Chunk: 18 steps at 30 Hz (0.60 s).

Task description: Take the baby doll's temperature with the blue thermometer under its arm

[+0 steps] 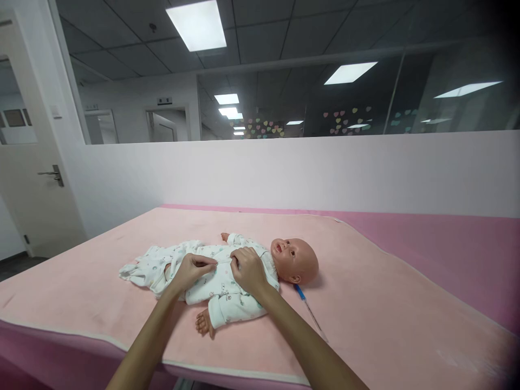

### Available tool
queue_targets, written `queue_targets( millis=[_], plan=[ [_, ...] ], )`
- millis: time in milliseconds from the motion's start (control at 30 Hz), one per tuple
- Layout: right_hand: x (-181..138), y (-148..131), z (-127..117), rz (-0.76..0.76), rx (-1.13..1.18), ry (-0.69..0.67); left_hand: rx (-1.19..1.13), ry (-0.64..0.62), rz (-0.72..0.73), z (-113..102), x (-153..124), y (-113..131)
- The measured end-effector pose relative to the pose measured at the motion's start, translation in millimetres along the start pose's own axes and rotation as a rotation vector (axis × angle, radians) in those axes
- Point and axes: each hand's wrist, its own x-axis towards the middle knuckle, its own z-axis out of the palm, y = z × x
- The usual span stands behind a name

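A baby doll (296, 260) lies on its back across a padded pink table, its head to the right. It wears a white onesie (231, 310) with a small print. My left hand (195, 269) is at the doll's belly, thumb and fingers pinched together on the front of the onesie. Higher up, on the chest, my right hand (247, 268) has its fingers curled down onto the same cloth. Whatever small fastening lies under the fingertips is hidden. One doll hand sticks out of the near sleeve.
A thin stick with a blue end (300, 292) lies beside the doll's head. The peach mat (385, 314) covers the table, with its pink edge (459, 260) at right. Behind stand a low white wall (304, 173) and a window; a door (36, 162) is at left.
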Motion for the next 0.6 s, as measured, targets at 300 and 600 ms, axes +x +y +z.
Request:
queue_targets(
  millis=[300,600],
  plan=[
    [0.1,-0.2,0.2,0.001,-0.009,0.002,-0.011,0.028,0.030,2.4,1.0,-1.8],
    [0.5,-0.8,-1.4,0.000,-0.002,0.001,-0.032,0.040,0.072,2.7,2.6,-4.3]
  ],
)
